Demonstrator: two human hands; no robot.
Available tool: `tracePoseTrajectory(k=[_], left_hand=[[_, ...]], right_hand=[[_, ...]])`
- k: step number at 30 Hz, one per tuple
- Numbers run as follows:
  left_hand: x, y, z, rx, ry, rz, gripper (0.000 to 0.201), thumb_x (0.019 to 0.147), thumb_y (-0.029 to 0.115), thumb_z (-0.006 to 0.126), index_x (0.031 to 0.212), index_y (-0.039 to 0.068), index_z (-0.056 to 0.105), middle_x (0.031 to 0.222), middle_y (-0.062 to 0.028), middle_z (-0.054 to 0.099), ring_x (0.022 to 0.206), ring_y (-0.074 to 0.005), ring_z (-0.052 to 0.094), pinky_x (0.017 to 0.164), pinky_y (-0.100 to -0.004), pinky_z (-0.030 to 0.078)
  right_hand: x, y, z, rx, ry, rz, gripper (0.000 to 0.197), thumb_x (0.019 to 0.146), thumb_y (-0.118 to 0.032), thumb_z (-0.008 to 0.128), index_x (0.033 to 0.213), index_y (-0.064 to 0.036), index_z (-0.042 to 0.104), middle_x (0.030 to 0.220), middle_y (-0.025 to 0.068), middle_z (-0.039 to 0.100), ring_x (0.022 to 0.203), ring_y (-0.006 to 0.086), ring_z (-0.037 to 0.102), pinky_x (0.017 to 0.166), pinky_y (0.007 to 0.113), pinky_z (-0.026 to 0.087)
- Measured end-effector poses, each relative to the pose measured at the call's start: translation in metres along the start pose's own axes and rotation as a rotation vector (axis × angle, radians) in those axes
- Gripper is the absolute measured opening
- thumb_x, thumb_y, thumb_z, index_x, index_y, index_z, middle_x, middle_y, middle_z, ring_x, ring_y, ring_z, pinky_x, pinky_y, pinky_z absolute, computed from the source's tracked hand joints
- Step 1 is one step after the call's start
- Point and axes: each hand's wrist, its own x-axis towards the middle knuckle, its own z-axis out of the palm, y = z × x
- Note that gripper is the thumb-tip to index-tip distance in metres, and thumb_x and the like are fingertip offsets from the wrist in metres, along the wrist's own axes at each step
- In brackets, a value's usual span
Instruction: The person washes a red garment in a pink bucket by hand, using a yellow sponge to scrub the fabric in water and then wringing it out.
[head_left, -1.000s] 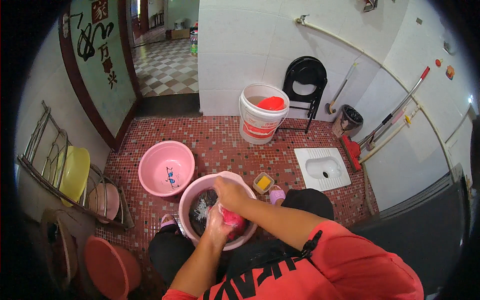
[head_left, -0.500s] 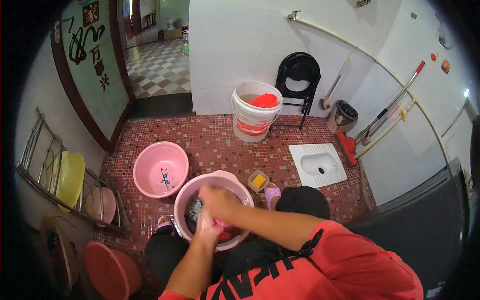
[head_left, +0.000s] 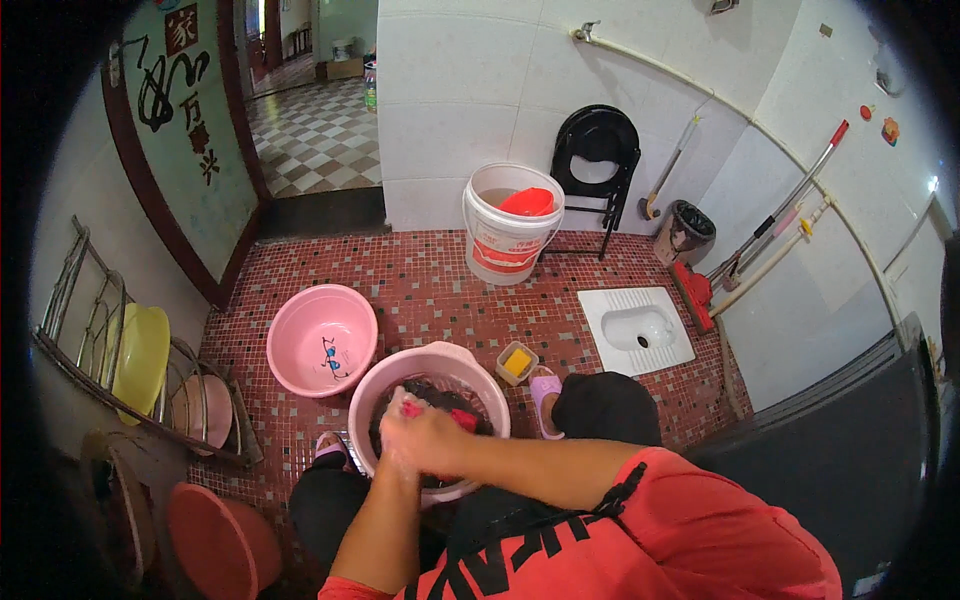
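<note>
My left hand (head_left: 394, 432) and my right hand (head_left: 438, 440) are pressed together over the near pink basin (head_left: 491, 385), both closed. A bit of pinkish-red cloth (head_left: 410, 408) shows between the fingers; most of what they grip is hidden. Inside the basin, dark wet laundry (head_left: 440, 386) lies in water, and a red piece of fabric (head_left: 463, 420) shows just right of my hands.
A second pink basin (head_left: 300, 345) stands at the left. Ahead is a white bucket (head_left: 505, 240) with a red scoop (head_left: 530, 202). A small tub (head_left: 517, 363) with a yellow block sits near my right foot. A squat toilet (head_left: 640, 330) lies at the right.
My hands have come closer together and shifted slightly left in the basin. More of the dark laundry and the red fabric now shows beside them.
</note>
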Motion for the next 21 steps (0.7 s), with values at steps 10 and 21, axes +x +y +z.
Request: tracePoseTrajectory(k=[10,21], left_hand=[[-0.02,-0.001,0.046,1.052,-0.039,-0.008,0.036,0.087,0.025,0.052,0.112,-0.001,0.049,0.105,-0.0093,0.056,0.093,-0.0179,0.056,0.081,-0.0297,0.045],[-0.02,0.038,0.04,0.222,0.131,0.436,0.024,0.085,0.007,0.047,0.109,0.003,0.048,0.098,-0.0117,0.056,0.09,-0.0238,0.056,0.081,-0.0384,0.048]], right_hand=[[0.011,0.07,-0.026,0.553,0.252,0.744,0.032,0.082,-0.024,0.06,0.103,-0.0039,0.048,0.076,0.0096,0.058,0.07,0.0162,0.056,0.064,0.032,0.046],[-0.039,0.099,-0.018,1.024,-0.436,0.826,0.037,0.08,-0.032,0.063,0.106,-0.0056,0.06,0.099,0.0043,0.061,0.093,0.0137,0.055,0.086,0.03,0.041]])
